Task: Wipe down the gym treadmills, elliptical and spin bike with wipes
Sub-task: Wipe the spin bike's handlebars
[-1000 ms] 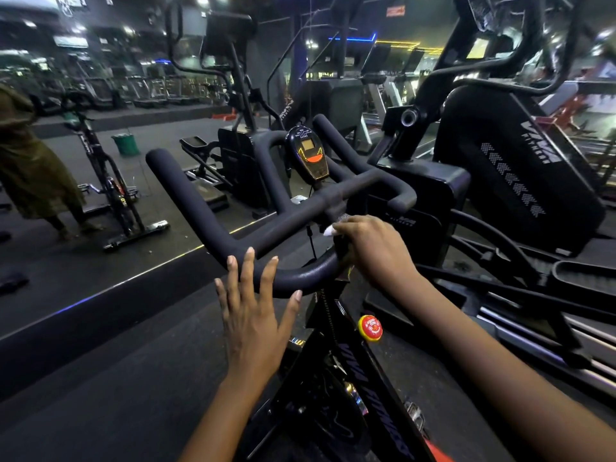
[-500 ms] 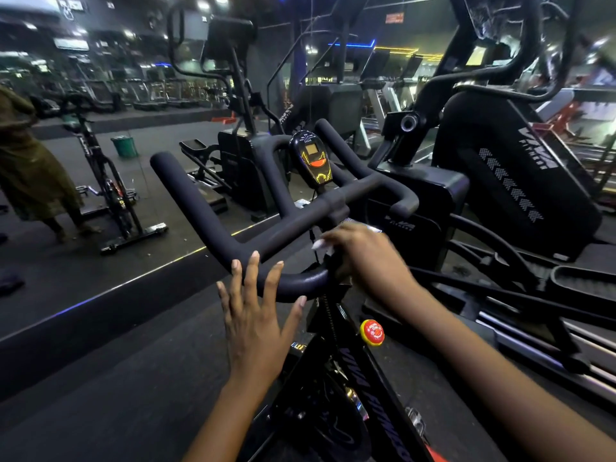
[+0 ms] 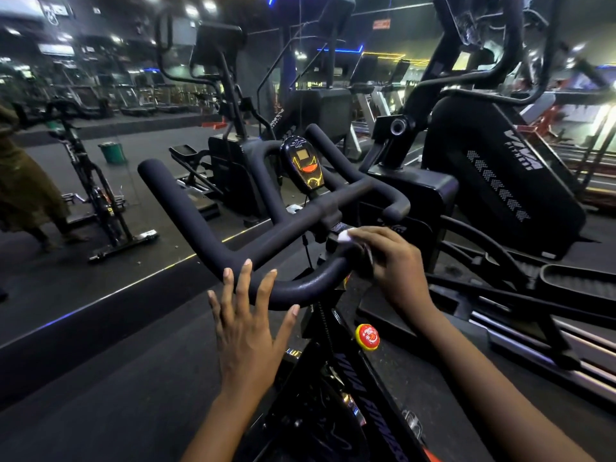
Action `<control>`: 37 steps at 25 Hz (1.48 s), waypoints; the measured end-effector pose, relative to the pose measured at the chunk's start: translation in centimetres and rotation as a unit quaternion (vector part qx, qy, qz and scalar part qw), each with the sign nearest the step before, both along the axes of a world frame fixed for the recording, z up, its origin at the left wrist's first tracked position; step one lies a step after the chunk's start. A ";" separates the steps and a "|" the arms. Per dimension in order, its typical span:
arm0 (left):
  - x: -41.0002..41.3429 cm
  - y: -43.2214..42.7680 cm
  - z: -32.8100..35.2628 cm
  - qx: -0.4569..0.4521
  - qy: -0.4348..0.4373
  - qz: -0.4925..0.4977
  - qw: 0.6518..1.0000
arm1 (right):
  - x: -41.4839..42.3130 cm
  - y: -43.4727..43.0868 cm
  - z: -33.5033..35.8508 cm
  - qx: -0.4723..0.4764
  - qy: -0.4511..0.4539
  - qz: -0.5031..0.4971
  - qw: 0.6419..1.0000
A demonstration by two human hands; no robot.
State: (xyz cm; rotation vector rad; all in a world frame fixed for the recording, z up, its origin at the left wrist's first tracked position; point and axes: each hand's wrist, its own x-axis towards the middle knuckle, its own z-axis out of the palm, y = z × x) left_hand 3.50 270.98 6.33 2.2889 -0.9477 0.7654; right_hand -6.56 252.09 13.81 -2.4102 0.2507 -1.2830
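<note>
Grips first. What has the right grip [image 3: 390,261] got?

Its fingers are curled over a wipe [image 3: 345,235], a small white crumpled wad peeking out at the fingertips. It is pressed on the handlebar [image 3: 200,225] just beside the centre clamp [image 3: 328,217].

And the left grip [image 3: 248,323]?

Flat, fingers straight and fanned apart, holding nothing. The fingertips lie against the near curve of the bar.

What is the bar like?

It is a thick round tube, matt black with a faintly pebbled, foam-like skin, bent into horns that sweep forward. A glossy teardrop console [image 3: 305,166] stands upright at its middle, with an orange patch on its face. Below, a round red knob [image 3: 367,336] with a yellow rim sits on the black frame of the spin bike [image 3: 360,381].

Around it?

A black elliptical [image 3: 500,175] with smooth moulded shrouds stands just to the right. A green bin [image 3: 112,152] sits well off to the left on the dark rubbery floor [image 3: 100,378].

Any change from half a second ago?

The right grip has slid a little to the right along the bar, so the white of the wipe shows more clearly. The left grip has kept its spread pose on the same curve.
</note>
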 end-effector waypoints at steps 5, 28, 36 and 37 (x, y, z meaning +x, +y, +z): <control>0.0 -0.1 0.1 -0.004 -0.008 -0.001 1.000 | 1.2 -0.2 -1.7 0.177 -0.029 -0.022 0.984; -1.4 2.1 0.2 -0.232 0.177 -0.159 0.943 | 0.0 10.0 -3.7 0.029 -0.136 0.019 0.990; -0.7 -0.4 2.5 -0.418 0.398 -0.102 0.810 | 4.4 6.3 2.3 -0.187 0.221 0.264 0.920; -0.6 -0.7 2.8 -0.433 0.402 -0.102 0.800 | 4.1 5.6 2.7 -0.193 0.233 0.274 0.913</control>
